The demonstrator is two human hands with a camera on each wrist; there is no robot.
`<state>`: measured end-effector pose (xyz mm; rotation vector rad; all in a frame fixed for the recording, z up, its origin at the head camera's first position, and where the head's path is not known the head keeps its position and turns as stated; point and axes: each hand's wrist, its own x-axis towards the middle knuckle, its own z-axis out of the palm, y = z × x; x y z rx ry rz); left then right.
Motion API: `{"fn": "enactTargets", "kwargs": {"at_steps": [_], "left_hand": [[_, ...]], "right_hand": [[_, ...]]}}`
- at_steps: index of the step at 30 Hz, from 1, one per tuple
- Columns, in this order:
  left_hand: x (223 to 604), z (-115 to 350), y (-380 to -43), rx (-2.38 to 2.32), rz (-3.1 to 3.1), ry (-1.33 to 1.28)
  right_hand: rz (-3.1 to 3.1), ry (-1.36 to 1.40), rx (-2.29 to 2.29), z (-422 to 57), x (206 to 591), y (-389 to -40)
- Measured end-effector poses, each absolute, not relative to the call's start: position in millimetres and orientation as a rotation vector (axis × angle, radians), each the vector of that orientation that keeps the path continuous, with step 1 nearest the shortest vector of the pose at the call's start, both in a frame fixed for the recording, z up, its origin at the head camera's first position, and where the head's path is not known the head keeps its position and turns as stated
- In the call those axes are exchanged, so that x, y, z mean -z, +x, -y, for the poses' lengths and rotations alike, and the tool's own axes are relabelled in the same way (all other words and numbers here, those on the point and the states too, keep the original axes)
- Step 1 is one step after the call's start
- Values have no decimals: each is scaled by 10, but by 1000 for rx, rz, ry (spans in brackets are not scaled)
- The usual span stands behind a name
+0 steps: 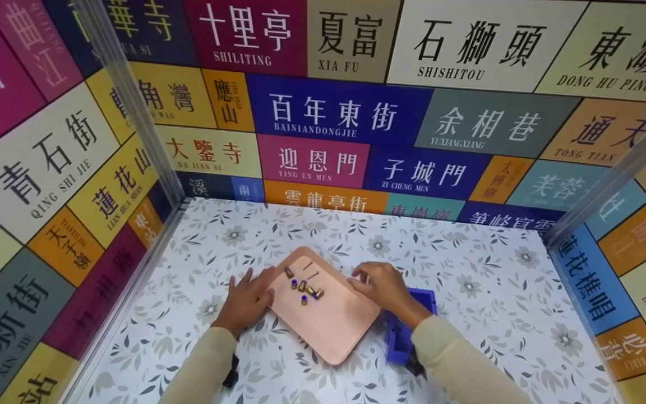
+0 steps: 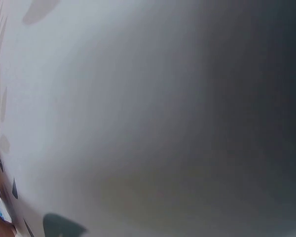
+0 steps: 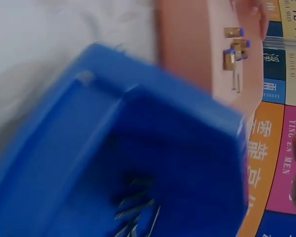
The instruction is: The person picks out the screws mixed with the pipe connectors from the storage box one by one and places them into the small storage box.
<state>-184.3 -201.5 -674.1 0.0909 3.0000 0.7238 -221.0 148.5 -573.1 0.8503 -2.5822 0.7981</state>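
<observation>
A pink tray (image 1: 334, 325) lies at an angle on the patterned table. On its far part are several brass fittings (image 1: 303, 287) with blue ends, plus two thin screw-like pieces (image 1: 313, 275). My left hand (image 1: 247, 294) rests against the tray's left rim, fingers extended. At the right rim my right hand (image 1: 380, 285) has its fingers bent; whether anything is pinched between the fingertips is hidden. Under the right forearm stands a blue box (image 1: 398, 339). The right wrist view shows dark metal screws (image 3: 135, 210), blurred, inside this box (image 3: 153, 106).
Floral-patterned table (image 1: 211, 241) surrounds the tray. Behind it and at both sides rise walls of coloured sign panels (image 1: 334, 112), with clear corner strips (image 1: 143, 112). Mostly blurred table surface (image 2: 89, 98) fills the left wrist view.
</observation>
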Motion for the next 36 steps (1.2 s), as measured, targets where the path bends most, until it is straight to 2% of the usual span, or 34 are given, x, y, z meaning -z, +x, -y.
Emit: {"fn": "enactTargets", "kwargs": {"at_steps": [13,18,29,36], "left_hand": [[6673,2026,-1849,-732,-2944,-25],[6677,2006,-1836,-730,-2956,-9],[6726,2012,-1846,-724,-2998,76],[6723,2012,-1851,-734,-2964,45]], "right_hand": [[2781,1061,-942,-710,5922,-2696],[2838,1023,-903,-583,6095,-2826],[2909,940,-759,-484,6283,-2888],[2998,856,-836,-381,6279,-2850]]}}
